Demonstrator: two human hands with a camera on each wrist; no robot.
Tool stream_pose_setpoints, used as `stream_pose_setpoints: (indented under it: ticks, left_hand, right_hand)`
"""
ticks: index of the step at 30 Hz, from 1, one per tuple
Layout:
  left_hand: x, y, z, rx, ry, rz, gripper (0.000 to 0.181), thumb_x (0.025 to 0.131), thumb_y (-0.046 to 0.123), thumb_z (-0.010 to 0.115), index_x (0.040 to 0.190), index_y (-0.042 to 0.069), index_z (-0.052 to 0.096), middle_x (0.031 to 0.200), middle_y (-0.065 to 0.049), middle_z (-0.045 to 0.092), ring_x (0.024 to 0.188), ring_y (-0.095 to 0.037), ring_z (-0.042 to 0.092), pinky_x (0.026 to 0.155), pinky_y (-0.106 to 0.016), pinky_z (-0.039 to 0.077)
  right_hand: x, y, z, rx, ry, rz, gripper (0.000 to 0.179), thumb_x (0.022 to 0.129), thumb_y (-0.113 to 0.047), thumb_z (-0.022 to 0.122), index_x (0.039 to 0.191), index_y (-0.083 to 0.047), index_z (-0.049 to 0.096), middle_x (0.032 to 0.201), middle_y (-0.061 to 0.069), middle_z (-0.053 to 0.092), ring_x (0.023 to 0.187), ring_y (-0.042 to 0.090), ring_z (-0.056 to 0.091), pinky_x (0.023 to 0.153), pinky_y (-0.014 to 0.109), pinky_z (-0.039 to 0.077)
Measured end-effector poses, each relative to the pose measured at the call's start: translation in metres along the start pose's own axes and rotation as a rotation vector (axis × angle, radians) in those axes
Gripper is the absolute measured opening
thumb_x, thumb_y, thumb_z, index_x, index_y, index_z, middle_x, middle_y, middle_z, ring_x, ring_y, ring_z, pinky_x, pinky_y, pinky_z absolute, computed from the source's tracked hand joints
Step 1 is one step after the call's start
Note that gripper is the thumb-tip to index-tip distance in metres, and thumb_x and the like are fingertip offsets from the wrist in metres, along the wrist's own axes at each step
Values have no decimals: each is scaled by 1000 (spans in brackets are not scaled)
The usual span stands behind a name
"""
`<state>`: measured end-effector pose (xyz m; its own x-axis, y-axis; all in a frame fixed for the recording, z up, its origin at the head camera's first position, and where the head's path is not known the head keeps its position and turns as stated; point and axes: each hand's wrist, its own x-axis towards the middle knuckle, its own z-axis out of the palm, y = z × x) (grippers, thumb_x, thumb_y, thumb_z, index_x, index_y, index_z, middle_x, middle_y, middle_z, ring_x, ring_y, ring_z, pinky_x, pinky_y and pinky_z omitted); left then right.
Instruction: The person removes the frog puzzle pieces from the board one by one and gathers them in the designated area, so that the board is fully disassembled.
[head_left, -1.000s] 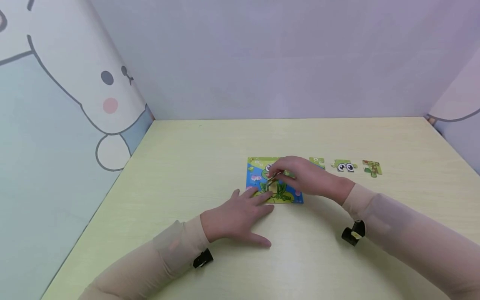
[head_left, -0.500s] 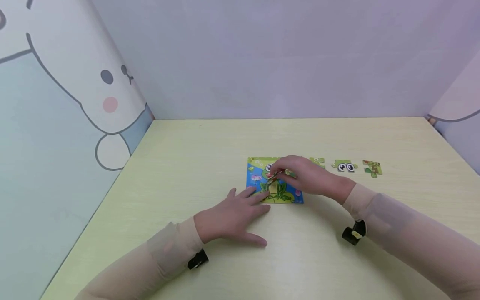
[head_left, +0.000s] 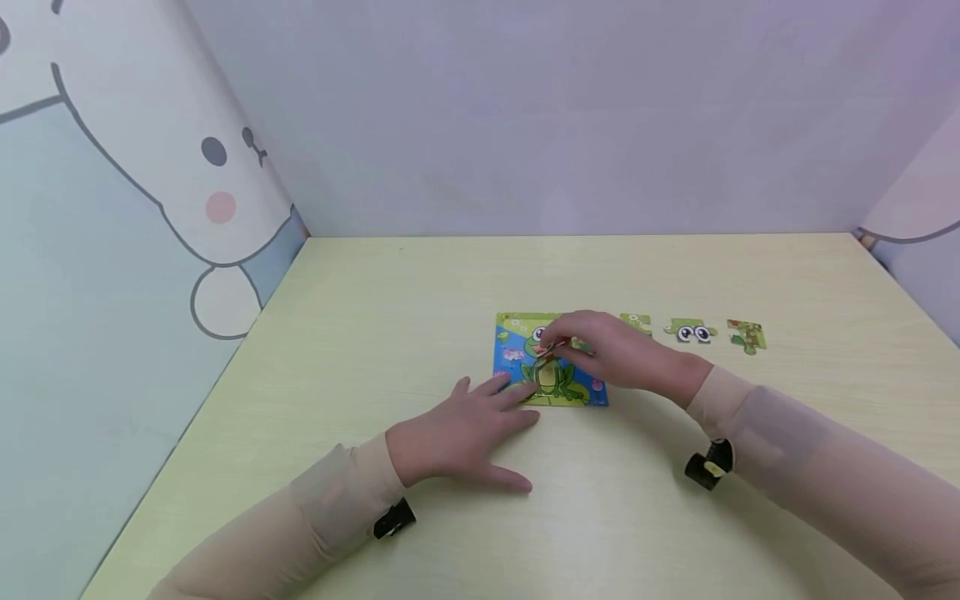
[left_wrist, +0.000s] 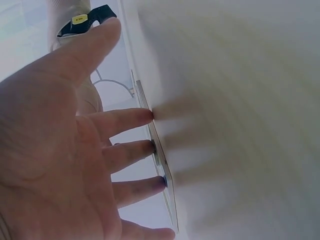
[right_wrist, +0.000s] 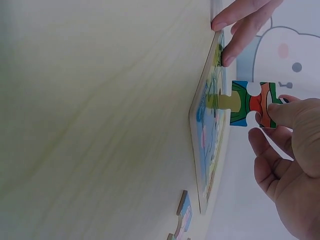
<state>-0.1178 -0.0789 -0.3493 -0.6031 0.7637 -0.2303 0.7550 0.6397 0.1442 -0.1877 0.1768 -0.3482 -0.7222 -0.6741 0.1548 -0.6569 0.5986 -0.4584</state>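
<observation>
Backdrop (head_left: 570,117): pale lilac, upright behind everything, meeting a left-hand cartoon panel (head_left: 120,250) in light blue and white.
Tabletop (head_left: 360,317): pale wood grain, carrying all the puzzle parts.
Sleeves: beige, the left sleeve (head_left: 277,521) and the right sleeve (head_left: 832,479) both reaching in from the near side.
Left grip (head_left: 463,435): released, fingers straight and spread wide, palm down, thumb held apart; it grasps nothing, and fingertips touch the frog board (head_left: 576,393) near its close left corner.
Right grip (head_left: 613,354): nearly closed at the tips, thumb and finger pinching the held piece (right_wrist: 241,103) by its upper end, the other fingers loosely bent.
Frog board: flat on the tabletop between the two hands, a green frog on blue and yellow-green.
Wrist devices: small and black, one (head_left: 395,518) beneath the left cuff, one (head_left: 708,465) beneath the right.
Held piece: tilted on edge over the middle of the board, red, green and blue, tab pointing down; whether that tab touches the board cannot be told.
Loose pieces: spaced apart in a row right of the board: eyes piece (head_left: 692,332), brown-and-green piece (head_left: 747,337), partly hidden green piece (head_left: 637,322).
</observation>
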Motion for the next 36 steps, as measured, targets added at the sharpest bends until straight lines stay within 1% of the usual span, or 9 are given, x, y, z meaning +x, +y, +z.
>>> stream_pose_setpoints:
  ticks: [9, 17, 21, 25, 29, 32, 34, 36]
  left_hand:
    - [1, 0, 0, -3, -11, -6, 80, 87, 73, 69, 150, 25, 57, 170, 0, 37, 154, -32, 34, 107, -74, 42]
    - [3, 0, 0, 16, 17, 15, 78, 87, 72, 70, 148, 23, 59, 166, -2, 43, 145, -28, 41, 103, -69, 47]
    - [3, 1, -1, 19, 19, 14, 78, 87, 72, 71, 147, 23, 60, 165, -2, 43, 145, -28, 42, 103, -68, 48]
    - [4, 2, -1, 23, 9, 8, 79, 87, 72, 71, 148, 24, 59, 166, -1, 42, 145, -27, 42, 103, -66, 48]
    - [3, 2, -1, 13, 8, 3, 79, 87, 71, 72, 148, 24, 59, 166, -2, 43, 145, -29, 41, 105, -67, 46]
    - [3, 2, -1, 8, 7, -1, 78, 87, 71, 72, 148, 24, 59, 166, -2, 42, 146, -29, 41, 107, -69, 45]
    - [3, 2, -1, 11, 6, -4, 77, 87, 70, 72, 148, 25, 59, 166, -1, 42, 145, -28, 42, 107, -69, 44]
    - [3, 2, -1, 8, 9, -3, 77, 87, 70, 72, 147, 25, 60, 166, -1, 43, 144, -27, 42, 107, -69, 44]
  right_hand:
    - [0, 0, 0, 3, 7, -7, 24, 96, -3, 74, 117, -13, 74, 116, -3, 76, 109, 16, 71, 98, 41, 58]
    - [-1, 0, -2, 40, 18, 6, 24, 96, -2, 74, 118, -11, 74, 115, -2, 77, 106, 16, 72, 95, 40, 59]
    - [-7, 3, -9, 63, 14, 67, 24, 98, -4, 71, 121, -9, 72, 113, -1, 76, 102, 16, 70, 93, 43, 59]
    - [-20, 11, -22, 60, 23, 143, 25, 100, -6, 69, 125, -8, 70, 108, 0, 76, 99, 16, 68, 90, 42, 58]
    - [-40, 23, -39, 60, 42, 215, 22, 103, -9, 66, 124, -8, 71, 102, -2, 75, 91, 14, 65, 81, 31, 54]
    - [-57, 34, -52, 52, 47, 279, 20, 103, -12, 66, 122, -9, 71, 101, -2, 74, 86, 12, 58, 74, 26, 49]
    - [-70, 43, -59, 50, 31, 330, 21, 103, -13, 66, 123, -8, 71, 101, -1, 72, 82, 11, 55, 70, 25, 47]
    - [-81, 52, -64, 47, -1, 382, 23, 104, -14, 66, 124, -6, 71, 102, 0, 72, 80, 10, 53, 68, 25, 46]
